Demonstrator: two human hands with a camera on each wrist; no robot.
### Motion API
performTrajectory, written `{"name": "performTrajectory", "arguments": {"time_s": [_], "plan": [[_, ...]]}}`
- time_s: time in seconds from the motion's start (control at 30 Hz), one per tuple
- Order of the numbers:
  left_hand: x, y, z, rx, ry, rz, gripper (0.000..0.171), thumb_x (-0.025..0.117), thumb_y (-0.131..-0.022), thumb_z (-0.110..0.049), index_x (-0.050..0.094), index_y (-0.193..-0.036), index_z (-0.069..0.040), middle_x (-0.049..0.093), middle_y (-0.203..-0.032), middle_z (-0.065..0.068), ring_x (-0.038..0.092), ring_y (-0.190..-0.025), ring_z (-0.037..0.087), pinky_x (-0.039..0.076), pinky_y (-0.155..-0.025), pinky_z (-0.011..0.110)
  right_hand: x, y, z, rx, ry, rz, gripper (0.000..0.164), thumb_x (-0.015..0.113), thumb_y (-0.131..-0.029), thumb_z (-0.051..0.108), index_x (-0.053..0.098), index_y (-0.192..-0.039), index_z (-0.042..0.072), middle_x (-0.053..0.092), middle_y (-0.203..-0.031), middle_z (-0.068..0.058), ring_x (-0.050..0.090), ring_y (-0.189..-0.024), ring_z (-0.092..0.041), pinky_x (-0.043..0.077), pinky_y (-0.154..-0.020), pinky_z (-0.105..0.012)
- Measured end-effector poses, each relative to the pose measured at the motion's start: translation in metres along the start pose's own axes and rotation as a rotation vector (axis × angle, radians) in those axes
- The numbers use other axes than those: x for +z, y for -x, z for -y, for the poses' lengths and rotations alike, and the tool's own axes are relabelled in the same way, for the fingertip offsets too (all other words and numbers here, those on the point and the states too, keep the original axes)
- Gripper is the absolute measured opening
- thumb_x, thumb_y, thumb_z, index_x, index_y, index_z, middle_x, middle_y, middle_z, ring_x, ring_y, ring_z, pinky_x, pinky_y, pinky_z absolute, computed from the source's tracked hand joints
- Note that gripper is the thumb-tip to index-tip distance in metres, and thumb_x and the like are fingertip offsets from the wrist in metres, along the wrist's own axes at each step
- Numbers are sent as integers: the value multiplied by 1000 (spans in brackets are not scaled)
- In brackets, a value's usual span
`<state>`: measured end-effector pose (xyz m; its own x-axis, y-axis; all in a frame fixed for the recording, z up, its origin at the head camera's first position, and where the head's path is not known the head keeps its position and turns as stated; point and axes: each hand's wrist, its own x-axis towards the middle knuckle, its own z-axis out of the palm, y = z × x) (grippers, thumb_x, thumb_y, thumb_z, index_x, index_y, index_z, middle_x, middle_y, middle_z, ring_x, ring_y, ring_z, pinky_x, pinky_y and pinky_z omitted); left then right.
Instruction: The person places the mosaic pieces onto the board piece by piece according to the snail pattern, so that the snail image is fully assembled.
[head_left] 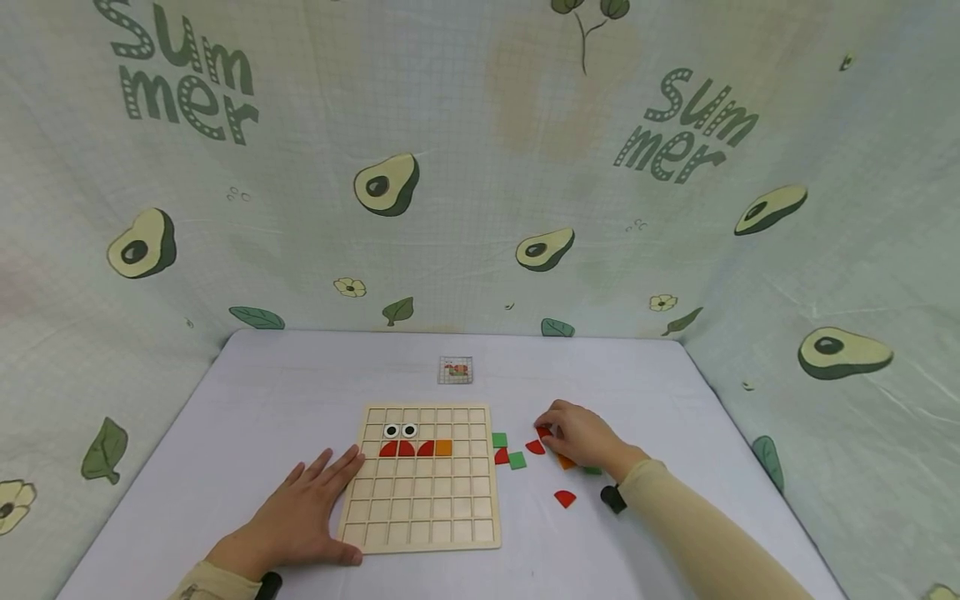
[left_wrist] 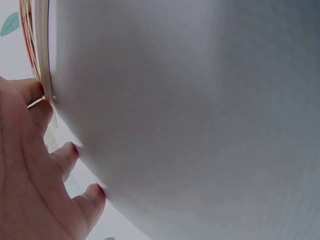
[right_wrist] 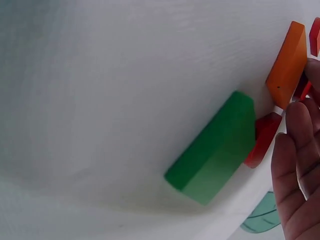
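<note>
My left hand [head_left: 303,510] lies with fingers spread along the left edge of a wooden grid board [head_left: 422,510], thumb at its lower left corner. On the board, two round eye pieces [head_left: 392,431] sit above a row of red quarter-circles [head_left: 406,449] and one orange square [head_left: 443,448]. To the right of the board, my right hand [head_left: 583,435] reaches down among loose pieces. Its thumb and fingertips pinch a red piece [right_wrist: 302,88], partly hidden by the fingers. An orange tile [right_wrist: 289,65] and a green tile [right_wrist: 215,150] lie close by.
Between board and right hand lie green squares [head_left: 517,460] and red quarter-circles [head_left: 535,447]. Another red quarter-circle [head_left: 565,498] is nearer, with black pieces [head_left: 613,498] by the right sleeve. A small picture card [head_left: 455,370] lies behind the board. Patterned cloth [head_left: 465,167] surrounds the table.
</note>
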<state>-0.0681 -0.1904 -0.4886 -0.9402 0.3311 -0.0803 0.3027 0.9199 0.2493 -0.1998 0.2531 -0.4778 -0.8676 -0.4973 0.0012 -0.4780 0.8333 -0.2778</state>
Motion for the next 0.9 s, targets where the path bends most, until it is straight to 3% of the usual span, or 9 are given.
{"name": "performTrajectory", "arguments": {"time_s": [0.2, 0.53, 0.7, 0.9], "plan": [[0, -1, -1, 3, 0, -3, 132, 62, -53, -94, 40, -153, -10, 32, -160, 3, 27, -144, 41, 24, -108, 68, -1, 4, 0, -6, 31, -22, 22, 78, -88, 25, 75, -109, 20, 58, -96, 11, 50, -77, -7, 50, -70, -25], [1, -1, -2, -2, 8, 4, 132, 63, -53, -93, 40, -153, -10, 31, -161, 3, 26, -144, 41, 23, -108, 69, -4, 4, 4, 13, -14, -44, 22, 80, -86, 25, 75, -107, 19, 57, -91, 13, 51, -74, -6, 48, -63, -22], [0, 0, -2, 3, -7, 1, 132, 61, -53, -94, 40, -153, -9, 33, -160, 4, 27, -144, 42, 24, -108, 68, -6, -8, 22, -23, -65, -53, 22, 78, -87, 22, 75, -107, 17, 59, -92, 11, 52, -72, -6, 49, -62, -22], [-2, 1, -2, 13, -2, -11, 131, 61, -54, -93, 41, -153, -9, 33, -160, 5, 28, -143, 43, 25, -108, 69, 1, -29, 59, -102, -108, -32, 22, 76, -88, 21, 75, -109, 14, 60, -91, 10, 53, -73, -5, 49, -64, -22]]}}
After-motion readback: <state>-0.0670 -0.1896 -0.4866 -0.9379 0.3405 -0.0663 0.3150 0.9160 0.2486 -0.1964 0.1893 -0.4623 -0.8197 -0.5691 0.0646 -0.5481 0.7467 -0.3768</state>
